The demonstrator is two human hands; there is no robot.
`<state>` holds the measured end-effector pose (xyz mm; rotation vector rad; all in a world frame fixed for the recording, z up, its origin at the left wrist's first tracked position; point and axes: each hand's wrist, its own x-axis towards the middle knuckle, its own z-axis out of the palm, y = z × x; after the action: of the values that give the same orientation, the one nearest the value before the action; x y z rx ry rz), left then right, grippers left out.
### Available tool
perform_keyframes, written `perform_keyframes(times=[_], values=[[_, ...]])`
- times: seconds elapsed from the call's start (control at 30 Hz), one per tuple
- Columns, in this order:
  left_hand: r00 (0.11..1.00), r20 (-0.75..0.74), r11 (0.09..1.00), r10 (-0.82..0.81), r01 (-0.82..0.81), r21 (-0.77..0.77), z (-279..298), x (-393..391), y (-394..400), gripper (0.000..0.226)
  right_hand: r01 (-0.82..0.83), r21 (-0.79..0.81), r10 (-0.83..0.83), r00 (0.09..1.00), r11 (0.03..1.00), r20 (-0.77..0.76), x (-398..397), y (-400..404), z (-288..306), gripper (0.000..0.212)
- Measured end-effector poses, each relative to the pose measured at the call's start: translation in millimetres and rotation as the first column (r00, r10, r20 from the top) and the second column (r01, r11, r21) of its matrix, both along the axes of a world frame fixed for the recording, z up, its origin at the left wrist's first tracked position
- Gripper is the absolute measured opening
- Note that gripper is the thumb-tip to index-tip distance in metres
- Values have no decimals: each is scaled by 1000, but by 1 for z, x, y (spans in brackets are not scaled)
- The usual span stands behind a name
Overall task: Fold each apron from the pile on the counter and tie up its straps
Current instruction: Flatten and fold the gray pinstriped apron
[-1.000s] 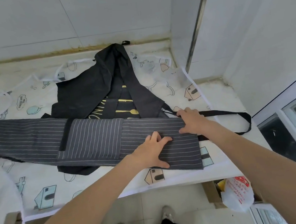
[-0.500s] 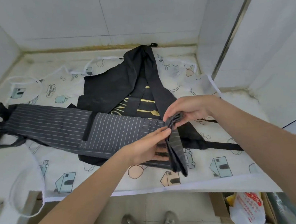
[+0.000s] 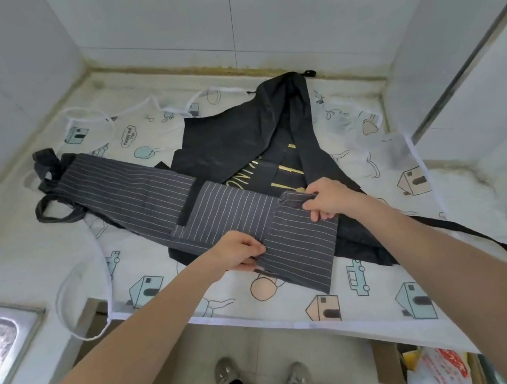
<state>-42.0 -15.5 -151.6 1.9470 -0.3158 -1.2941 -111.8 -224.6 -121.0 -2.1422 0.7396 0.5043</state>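
Striped apron lies as a long narrow band across the counter, its right end turned over into a flap. Left hand pinches the flap's near edge, right hand grips its far corner. Judging by this: folding underway, straps at the band's left end still untied. Black apron and printed apron beneath it unfolded. Sink left of it, tiled walls behind.

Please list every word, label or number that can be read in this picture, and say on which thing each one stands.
Gold letters on the black apron: partly covered by the striped apron; only "ON" and "N" show, upside down.
Speech bubble on the printed white apron: too small and blurred to read.
Red print on the plastic bag: too blurred to read.
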Motion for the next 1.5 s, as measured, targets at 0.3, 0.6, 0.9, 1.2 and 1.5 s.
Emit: perform_keyframes(times=[0.3, 0.6, 0.9, 1.2, 1.5], values=[[979, 66, 981, -192, 188, 55, -5, 0, -2, 22, -203, -556, 158, 979, 806, -129, 8, 14, -25, 42], [935, -37, 931, -354, 356, 80, -1, 6, -5, 18, -104, -257, 92, 994, 961, -57, 7, 2, -32, 44], [883, -158, 894, -442, 448, 2, 13, 6, -21, 33, -166, -192, 156, 986, 967, -67, -4, -18, -21, 47], [882, 106, 877, -460, 433, 208, 5, -17, -38, 25, -473, -484, 507, 859, 736, -68, -17, -30, -29, 36], [592, 613, 850, -522, 301, 433, -6, -57, -38, 22, -614, -704, 835, 548, 357, -55, -37, -45, -32, 67]])
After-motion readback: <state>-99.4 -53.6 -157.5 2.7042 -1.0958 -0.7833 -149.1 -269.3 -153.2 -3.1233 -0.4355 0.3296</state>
